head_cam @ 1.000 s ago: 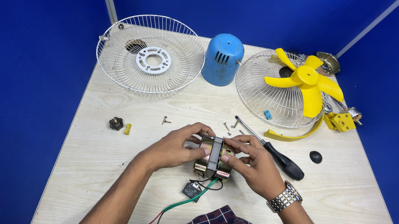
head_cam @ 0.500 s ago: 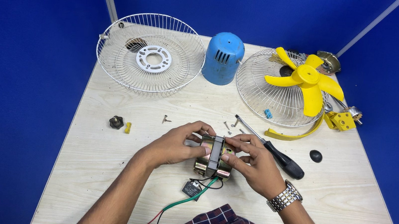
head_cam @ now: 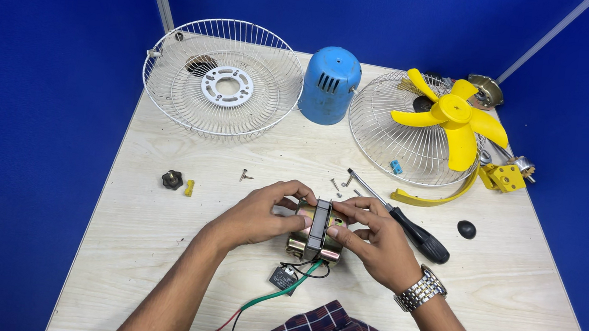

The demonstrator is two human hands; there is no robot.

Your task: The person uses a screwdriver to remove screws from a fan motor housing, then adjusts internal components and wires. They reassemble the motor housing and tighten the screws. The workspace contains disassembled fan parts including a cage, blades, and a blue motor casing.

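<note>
The left hand (head_cam: 259, 217) and the right hand (head_cam: 375, 240) are both squeezing the small fan motor (head_cam: 316, 232) from its two sides, holding it just above the wooden table (head_cam: 152, 245), near the black-handled screwdriver (head_cam: 406, 225), with its wires (head_cam: 272, 296) hanging down.

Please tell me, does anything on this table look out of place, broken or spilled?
Nothing looks spilled or broken. The fan lies in parts: two wire guards, yellow blade, blue cover. Loose screws lie scattered near the screwdriver. Both hands hold the motor.
</note>
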